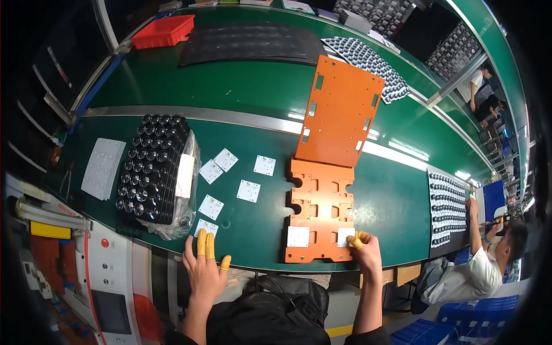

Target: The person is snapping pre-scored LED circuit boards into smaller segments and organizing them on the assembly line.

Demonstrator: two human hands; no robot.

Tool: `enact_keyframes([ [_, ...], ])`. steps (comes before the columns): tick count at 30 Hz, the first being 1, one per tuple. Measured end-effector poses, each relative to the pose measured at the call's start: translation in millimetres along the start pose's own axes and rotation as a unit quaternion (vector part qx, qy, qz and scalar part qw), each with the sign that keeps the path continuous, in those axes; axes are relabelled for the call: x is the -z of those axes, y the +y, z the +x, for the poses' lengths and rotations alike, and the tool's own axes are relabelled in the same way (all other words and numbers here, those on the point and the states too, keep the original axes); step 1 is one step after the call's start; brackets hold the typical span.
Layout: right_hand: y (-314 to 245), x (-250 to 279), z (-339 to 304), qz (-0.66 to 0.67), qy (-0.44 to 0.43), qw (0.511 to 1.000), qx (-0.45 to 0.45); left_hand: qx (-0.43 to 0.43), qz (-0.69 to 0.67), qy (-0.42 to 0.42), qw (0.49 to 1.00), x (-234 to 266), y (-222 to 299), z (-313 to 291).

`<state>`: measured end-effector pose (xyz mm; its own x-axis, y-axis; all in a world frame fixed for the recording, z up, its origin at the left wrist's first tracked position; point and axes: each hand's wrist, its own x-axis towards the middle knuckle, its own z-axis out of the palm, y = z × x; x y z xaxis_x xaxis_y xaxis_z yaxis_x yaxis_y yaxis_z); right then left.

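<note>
An orange fixture plate [321, 218] with cut-outs lies before me, its hinged-looking orange panel [340, 115] raised behind it. One white square circuit board [298, 236] rests on the plate's lower left. My right hand [368, 250], with yellow finger cots, has its fingers closed at the edge of another white board [345, 237] at the lower right of the plate. To the left, the outstretched, yellow-capped fingers of my left hand [205, 270] touch a loose board [207, 227]. Several more boards [211, 207] are scattered on the green table beyond it.
Stacked black trays of shiny domed lenses [150, 167] in clear plastic stand left, beside white sheets [103, 168]. Farther off are a red bin [163, 31] and black mats [247, 43]. Rightward, a co-worker [477, 264] sits by a panel of lens pieces [447, 208].
</note>
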<state>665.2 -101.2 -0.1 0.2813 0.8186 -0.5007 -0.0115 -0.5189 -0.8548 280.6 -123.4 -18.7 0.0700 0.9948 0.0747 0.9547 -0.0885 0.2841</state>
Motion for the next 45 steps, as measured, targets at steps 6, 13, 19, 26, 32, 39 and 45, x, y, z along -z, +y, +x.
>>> enact_keyframes([
  [6,6,-11,0,-0.032,0.023,0.998,0.052,-0.134,-0.077,0.079,0.985,-17,-22,-25],
  [13,-32,-62,-41,-0.054,0.06,0.973,0.217,-0.158,-0.168,0.198,0.953,-2,-28,-31],
  [19,-68,-200,-60,-0.055,-0.216,0.943,0.246,-0.105,-0.252,0.267,0.924,1,-29,-43],
  [26,-121,-321,-74,-0.206,-0.25,0.745,0.584,-0.031,-0.318,0.199,0.926,7,-29,-70],
  [32,-120,-355,-69,-0.338,-0.168,0.637,0.672,0.04,-0.335,0.233,0.912,2,-33,-76],
  [39,-114,-353,-63,-0.302,-0.158,0.619,0.708,0.063,-0.431,0.22,0.873,4,-39,-69],
  [45,-116,-319,-82,-0.129,-0.236,0.778,0.568,0.161,-0.655,0.199,0.711,14,-18,-43],
])
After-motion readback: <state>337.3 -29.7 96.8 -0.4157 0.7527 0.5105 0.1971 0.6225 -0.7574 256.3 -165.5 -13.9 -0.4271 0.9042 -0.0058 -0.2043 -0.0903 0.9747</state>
